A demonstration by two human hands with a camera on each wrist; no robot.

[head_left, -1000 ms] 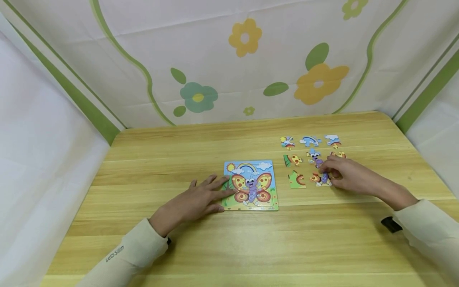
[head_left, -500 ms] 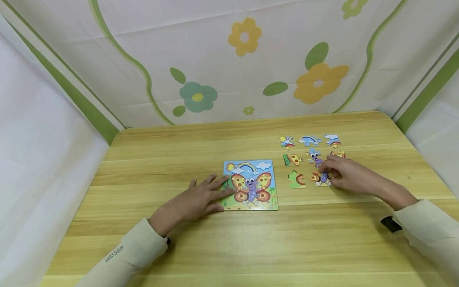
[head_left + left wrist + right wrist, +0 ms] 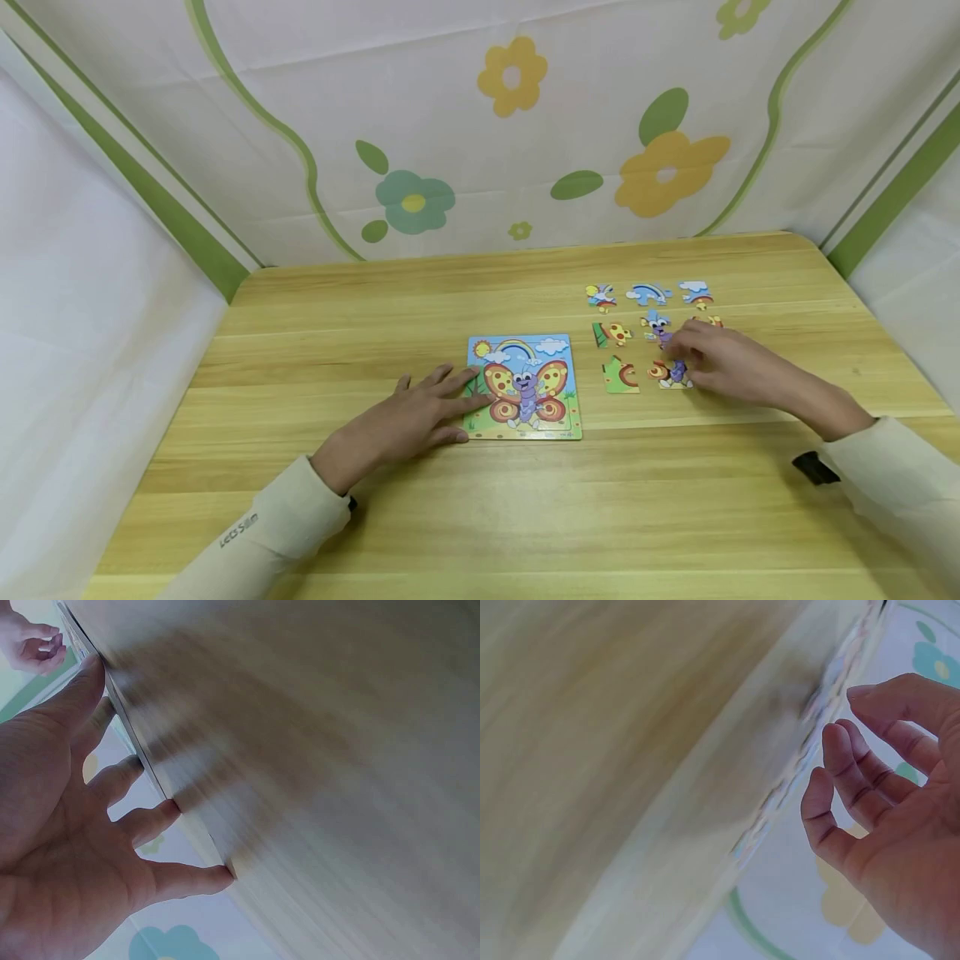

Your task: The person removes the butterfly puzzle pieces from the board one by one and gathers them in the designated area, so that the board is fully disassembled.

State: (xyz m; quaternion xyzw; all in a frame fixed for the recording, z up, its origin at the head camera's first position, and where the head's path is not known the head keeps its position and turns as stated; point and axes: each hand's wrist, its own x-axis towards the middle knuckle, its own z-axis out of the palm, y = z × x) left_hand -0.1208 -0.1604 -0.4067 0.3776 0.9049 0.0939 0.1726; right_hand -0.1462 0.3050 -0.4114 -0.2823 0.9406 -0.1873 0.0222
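My left hand [image 3: 412,421] lies with spread fingers on the left edge of a square butterfly puzzle board [image 3: 536,350]. In the left wrist view its fingertips [image 3: 169,808] reach the board and the tabletop. My right hand [image 3: 731,362] hovers over the loose puzzle pieces, fingers loosely bent and nothing held between them in the right wrist view. Just left of it lie a purple butterfly-body piece [image 3: 677,373] and a butterfly-face piece [image 3: 657,323]. Partly behind the hand is a yellow wing piece [image 3: 714,321]; the spot beneath the palm is hidden.
Other loose pieces lie in spaced rows: a sun piece [image 3: 600,295], a rainbow piece [image 3: 648,294], a cloud piece [image 3: 695,292], a spotted wing piece [image 3: 613,335] and a green corner piece [image 3: 619,377]. A flowered cloth [image 3: 465,125] stands behind the wooden table [image 3: 480,517].
My right hand has shifted slightly left over the pieces, its fingertips drawing a little away from the body piece. The left hand and the board have stayed in place.
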